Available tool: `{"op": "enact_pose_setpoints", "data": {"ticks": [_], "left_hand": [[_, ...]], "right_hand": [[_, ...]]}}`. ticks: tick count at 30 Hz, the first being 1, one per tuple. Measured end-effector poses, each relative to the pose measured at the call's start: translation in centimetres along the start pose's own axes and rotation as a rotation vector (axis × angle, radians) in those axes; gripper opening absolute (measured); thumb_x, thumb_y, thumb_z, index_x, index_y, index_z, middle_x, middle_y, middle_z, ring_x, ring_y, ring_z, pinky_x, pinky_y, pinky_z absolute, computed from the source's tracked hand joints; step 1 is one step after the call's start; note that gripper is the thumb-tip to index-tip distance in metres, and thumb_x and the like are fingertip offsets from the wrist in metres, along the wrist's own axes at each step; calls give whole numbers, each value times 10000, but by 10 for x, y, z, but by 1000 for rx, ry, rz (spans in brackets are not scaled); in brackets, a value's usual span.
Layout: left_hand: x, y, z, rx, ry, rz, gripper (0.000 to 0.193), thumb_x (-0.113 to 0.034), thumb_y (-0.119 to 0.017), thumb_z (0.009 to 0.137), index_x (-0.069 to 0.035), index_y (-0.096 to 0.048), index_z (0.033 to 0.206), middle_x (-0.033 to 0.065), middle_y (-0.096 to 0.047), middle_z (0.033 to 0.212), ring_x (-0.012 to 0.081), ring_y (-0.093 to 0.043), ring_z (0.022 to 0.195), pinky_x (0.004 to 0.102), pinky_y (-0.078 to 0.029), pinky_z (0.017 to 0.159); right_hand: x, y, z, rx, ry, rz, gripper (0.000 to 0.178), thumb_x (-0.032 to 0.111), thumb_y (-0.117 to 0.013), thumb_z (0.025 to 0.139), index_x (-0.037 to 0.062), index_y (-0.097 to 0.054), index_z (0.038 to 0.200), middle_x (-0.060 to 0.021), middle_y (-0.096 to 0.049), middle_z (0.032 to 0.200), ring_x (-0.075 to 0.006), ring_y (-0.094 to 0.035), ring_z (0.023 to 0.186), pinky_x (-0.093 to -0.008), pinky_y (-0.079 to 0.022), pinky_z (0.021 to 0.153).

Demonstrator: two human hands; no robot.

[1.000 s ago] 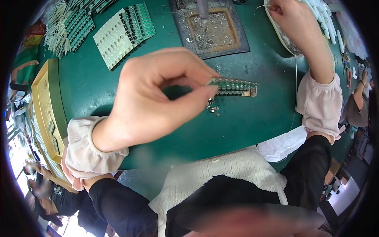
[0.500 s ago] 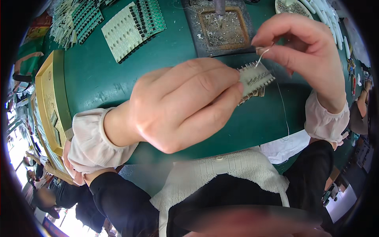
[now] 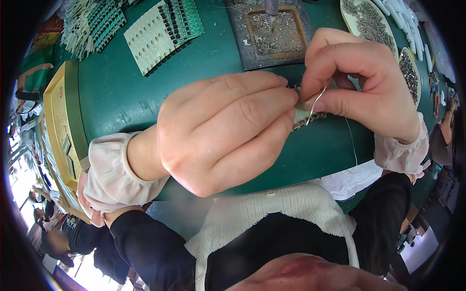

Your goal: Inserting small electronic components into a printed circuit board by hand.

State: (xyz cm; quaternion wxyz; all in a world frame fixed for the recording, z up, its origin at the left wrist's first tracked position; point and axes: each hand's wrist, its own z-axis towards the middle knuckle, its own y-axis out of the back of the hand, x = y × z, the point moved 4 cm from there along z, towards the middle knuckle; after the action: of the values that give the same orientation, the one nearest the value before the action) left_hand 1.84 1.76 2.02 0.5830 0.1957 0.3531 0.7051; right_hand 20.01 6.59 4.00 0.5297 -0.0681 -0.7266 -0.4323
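My left hand (image 3: 225,128) is closed around a small pale circuit board panel (image 3: 302,116) with metal parts along its edges. Its fingers cover most of the panel. My right hand (image 3: 361,77) pinches at the panel's right end, its fingertips against it and close to the left fingers. A thin silvery wire (image 3: 317,100) curves out of the right fingers and down across the panel. What else sits between those fingertips is hidden. From under the right hand a finer strand (image 3: 353,140) droops over the green table.
A soldering tip hangs over a grimy tray (image 3: 250,39) beyond my hands. Circuit board panels (image 3: 165,34) lie far left, beside a gold box (image 3: 73,126). At right stand dishes of small metal parts (image 3: 371,24), (image 3: 409,72) and white tubes (image 3: 407,24).
My right hand has come left and down onto the panel, bringing the wire with it. The dishes behind it now show more. My left hand has barely moved.
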Motion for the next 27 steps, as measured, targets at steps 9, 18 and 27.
{"op": "enact_pose_setpoints", "data": {"ticks": [9,18,27], "left_hand": [[3,2,0,29,28,-44,377,-12,-723,648,107,-665,1001,239,-677,1040,364,-701,936,387,-607,768],[-1,0,-1,1,2,-164,418,-22,-703,636,122,-645,1024,253,-677,1050,389,-706,926,399,-607,755],[4,5,2,49,250,-285,236,105,-718,769,58,-666,995,195,-697,1036,304,-712,888,347,-589,738]], "right_hand": [[-15,-4,-1,-37,2,179,113,-13,-773,750,29,-693,818,1,-559,850,-53,-509,682,-201,-355,572],[-25,-4,0,95,2,251,189,-3,-829,709,37,-668,800,5,-558,853,-51,-510,698,-204,-370,584],[-43,26,-14,-229,-38,341,217,-69,-751,801,-13,-631,974,-26,-604,954,-73,-568,844,-198,-468,690]]}}
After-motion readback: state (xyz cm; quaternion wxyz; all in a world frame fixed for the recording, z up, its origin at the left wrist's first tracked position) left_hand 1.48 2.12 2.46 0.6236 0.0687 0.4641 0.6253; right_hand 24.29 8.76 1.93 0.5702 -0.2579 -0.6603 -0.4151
